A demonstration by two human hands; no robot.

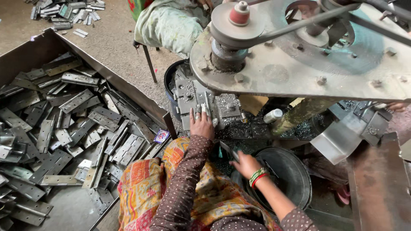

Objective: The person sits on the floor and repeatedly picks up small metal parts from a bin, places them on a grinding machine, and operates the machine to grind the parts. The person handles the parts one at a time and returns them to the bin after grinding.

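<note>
My left hand (201, 125) reaches forward onto the machine's work plate (227, 107), its fingertips pressing a grey metal hinge (204, 102) that lies there. My right hand (245, 164), with red and green bangles at the wrist, is low by the rim of a dark round pan (295, 179). Its fingers are closed on a flat metal hinge piece (229, 151) that sticks out to the left. My patterned orange skirt (141, 188) covers my knees below both hands.
A large metal tray (128, 92) on the left holds several loose hinges (64, 128). Overhead, a steel machine plate (299, 72) carries a pulley (237, 23) and belt. Another person in green cloth (167, 25) sits beyond on a stool. Metal chips (252, 126) litter the bed.
</note>
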